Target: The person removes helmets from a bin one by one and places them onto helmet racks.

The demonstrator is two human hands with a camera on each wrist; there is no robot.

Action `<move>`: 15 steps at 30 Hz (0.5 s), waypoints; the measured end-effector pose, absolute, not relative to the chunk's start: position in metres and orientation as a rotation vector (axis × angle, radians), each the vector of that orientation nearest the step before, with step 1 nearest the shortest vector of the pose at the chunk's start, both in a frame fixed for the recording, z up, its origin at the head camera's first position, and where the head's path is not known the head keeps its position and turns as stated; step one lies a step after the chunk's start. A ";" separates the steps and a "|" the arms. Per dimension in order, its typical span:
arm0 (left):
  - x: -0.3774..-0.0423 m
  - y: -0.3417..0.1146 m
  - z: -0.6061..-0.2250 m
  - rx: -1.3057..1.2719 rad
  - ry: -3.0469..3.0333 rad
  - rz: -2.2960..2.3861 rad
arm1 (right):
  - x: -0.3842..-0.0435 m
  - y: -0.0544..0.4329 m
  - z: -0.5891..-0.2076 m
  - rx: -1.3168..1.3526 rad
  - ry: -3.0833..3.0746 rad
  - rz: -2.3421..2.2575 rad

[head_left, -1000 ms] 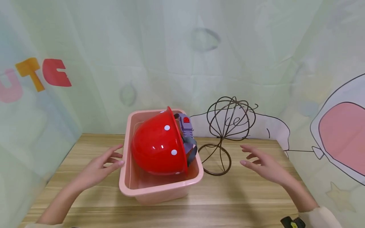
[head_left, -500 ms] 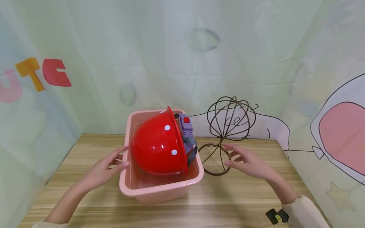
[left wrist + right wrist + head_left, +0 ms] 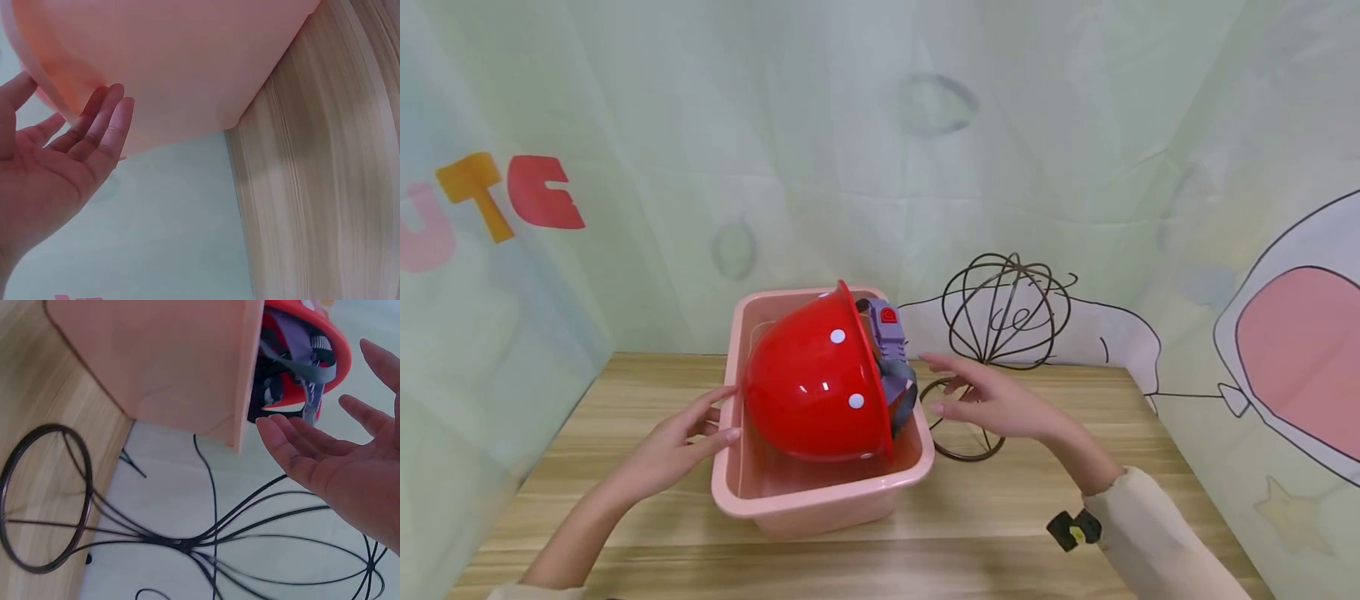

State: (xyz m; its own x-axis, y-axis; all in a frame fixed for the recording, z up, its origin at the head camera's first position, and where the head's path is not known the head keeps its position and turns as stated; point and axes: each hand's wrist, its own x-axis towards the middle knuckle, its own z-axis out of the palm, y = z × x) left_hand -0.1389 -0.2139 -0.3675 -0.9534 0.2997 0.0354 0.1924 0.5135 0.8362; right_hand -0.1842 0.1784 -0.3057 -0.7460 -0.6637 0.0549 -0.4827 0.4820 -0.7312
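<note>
A red helmet (image 3: 812, 383) with white dots lies on its side in a pink plastic bin (image 3: 820, 504). Its grey-purple straps and buckle (image 3: 891, 321) face right. My left hand (image 3: 662, 454) is at the bin's left rim, thumb and index fingertips over the edge. In the left wrist view, the other fingers (image 3: 112, 125) extend loosely below the rim, outside the wall. My right hand (image 3: 1000, 400) hovers near the bin's right rim with fingers loosely spread and nothing in them. In the right wrist view, its fingertips are close to the helmet's straps (image 3: 306, 369).
A dark wire stand (image 3: 1007, 312) with a round cage top and ring base stands right of the bin, partly behind my right hand. The wooden table (image 3: 820, 567) meets a pale printed curtain (image 3: 820, 167) at the back and sides.
My right hand has moved left, from the open table past the wire stand to near the bin's right side. The left hand has shifted slightly right onto the rim. Bin and helmet stay put.
</note>
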 end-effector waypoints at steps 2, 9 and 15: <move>-0.139 -0.214 -0.368 0.436 2.631 1.440 | -0.187 0.170 -0.302 -0.996 2.474 -1.128; -0.138 -0.214 -0.368 0.434 2.596 1.471 | -0.195 0.144 -0.289 -0.975 2.446 -1.184; -0.138 -0.215 -0.368 0.418 2.580 1.468 | -0.200 0.127 -0.283 -0.930 2.505 -1.174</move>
State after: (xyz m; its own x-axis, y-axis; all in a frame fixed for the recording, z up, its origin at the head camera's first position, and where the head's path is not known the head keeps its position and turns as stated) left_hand -0.1380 -0.2147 -0.3679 -0.9511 0.3087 0.0123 0.1684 0.4845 0.8585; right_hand -0.1999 0.1266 -0.2826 -0.7748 -0.6290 0.0631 -0.4511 0.4802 -0.7523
